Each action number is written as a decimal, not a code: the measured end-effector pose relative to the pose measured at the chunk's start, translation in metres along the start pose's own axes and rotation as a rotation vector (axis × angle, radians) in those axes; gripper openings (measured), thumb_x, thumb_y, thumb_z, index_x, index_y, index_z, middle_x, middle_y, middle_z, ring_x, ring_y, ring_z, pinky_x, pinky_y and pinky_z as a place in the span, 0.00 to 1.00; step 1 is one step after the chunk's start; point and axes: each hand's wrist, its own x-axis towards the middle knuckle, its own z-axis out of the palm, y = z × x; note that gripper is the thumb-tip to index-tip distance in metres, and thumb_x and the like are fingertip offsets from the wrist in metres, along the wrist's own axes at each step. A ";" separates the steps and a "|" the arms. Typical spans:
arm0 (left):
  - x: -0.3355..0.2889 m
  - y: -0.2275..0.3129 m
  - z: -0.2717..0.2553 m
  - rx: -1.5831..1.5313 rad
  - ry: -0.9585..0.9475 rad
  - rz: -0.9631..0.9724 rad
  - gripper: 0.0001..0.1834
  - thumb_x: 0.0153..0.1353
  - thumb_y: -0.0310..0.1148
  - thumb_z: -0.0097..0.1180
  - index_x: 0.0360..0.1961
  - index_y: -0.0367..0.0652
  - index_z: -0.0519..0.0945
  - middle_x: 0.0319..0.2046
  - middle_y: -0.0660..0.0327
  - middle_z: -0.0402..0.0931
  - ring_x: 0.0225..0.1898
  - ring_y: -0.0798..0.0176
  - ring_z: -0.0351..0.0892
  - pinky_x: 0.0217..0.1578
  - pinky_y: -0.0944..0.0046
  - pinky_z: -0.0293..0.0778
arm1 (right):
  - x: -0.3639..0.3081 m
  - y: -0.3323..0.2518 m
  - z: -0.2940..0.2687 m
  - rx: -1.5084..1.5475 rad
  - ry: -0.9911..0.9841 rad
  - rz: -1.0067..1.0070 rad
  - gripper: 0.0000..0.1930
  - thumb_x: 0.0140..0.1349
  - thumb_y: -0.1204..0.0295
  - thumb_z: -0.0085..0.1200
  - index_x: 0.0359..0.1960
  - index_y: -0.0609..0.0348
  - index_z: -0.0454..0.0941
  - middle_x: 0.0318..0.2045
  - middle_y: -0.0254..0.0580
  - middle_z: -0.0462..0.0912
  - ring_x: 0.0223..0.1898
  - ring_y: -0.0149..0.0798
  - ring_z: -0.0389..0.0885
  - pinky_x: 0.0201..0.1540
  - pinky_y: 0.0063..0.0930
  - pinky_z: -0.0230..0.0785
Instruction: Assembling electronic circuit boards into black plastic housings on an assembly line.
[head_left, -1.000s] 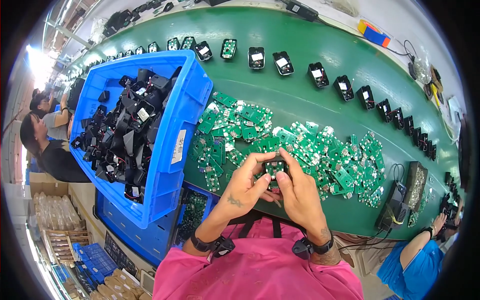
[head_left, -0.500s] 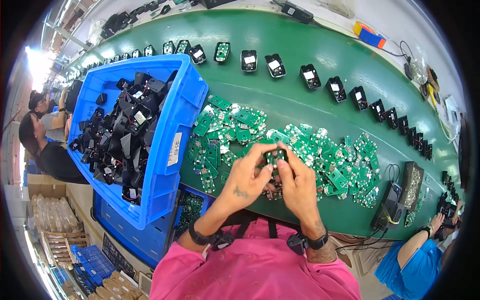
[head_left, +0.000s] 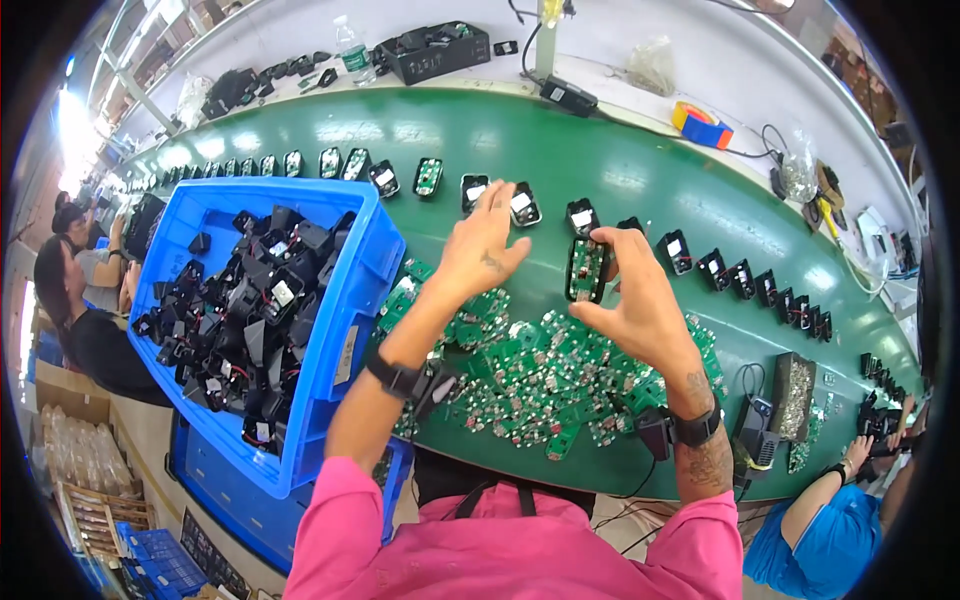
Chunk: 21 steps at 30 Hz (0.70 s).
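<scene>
My right hand (head_left: 645,300) has its thumb and index finger at the two ends of a black plastic housing (head_left: 587,270), with a green circuit board seated inside. It is right in front of another black housing (head_left: 581,216) in the row. My left hand (head_left: 480,248) reaches forward with its fingers stretched out and nothing in its grasp. Its fingertips lie over or beside a black housing with a white label (head_left: 474,190); contact cannot be made out. Just right of those fingers stands a second labelled housing (head_left: 524,206). Loose green circuit boards (head_left: 560,385) lie heaped below both hands.
A blue bin (head_left: 385,235) full of black housings stands at the left. The row of housings curves across the green table (head_left: 520,130). A black power adapter (head_left: 757,430) and a box of small parts (head_left: 795,395) are at the right. Co-workers sit on both sides.
My hands have moved apart and forward from above the board heap. The right one has carried the housing with its board to the row; the left has let go and reached toward the row.
</scene>
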 end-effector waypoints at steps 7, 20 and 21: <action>0.041 0.004 0.035 0.309 -0.369 -0.157 0.41 0.48 0.35 0.68 0.64 0.34 0.65 0.50 0.40 0.73 0.33 0.46 0.85 0.31 0.53 0.82 | 0.031 0.032 -0.028 1.151 -0.126 0.457 0.28 0.60 0.62 0.61 0.57 0.65 0.70 0.44 0.36 0.78 0.38 0.27 0.75 0.39 0.20 0.70; -0.092 0.065 -0.104 -0.925 0.048 -0.726 0.34 0.48 0.28 0.68 0.58 0.31 0.71 0.52 0.54 0.68 0.48 0.58 0.80 0.45 0.61 0.82 | 0.125 0.043 0.062 -0.341 -0.082 0.071 0.33 0.48 0.62 0.71 0.54 0.62 0.72 0.46 0.50 0.82 0.49 0.49 0.76 0.49 0.41 0.67; -0.117 0.067 -0.112 -1.050 0.108 -0.749 0.35 0.48 0.28 0.69 0.59 0.32 0.70 0.53 0.55 0.67 0.49 0.59 0.79 0.47 0.61 0.80 | 0.129 0.039 0.074 -0.560 -0.116 0.057 0.33 0.47 0.61 0.72 0.54 0.61 0.71 0.47 0.52 0.81 0.52 0.52 0.74 0.52 0.47 0.65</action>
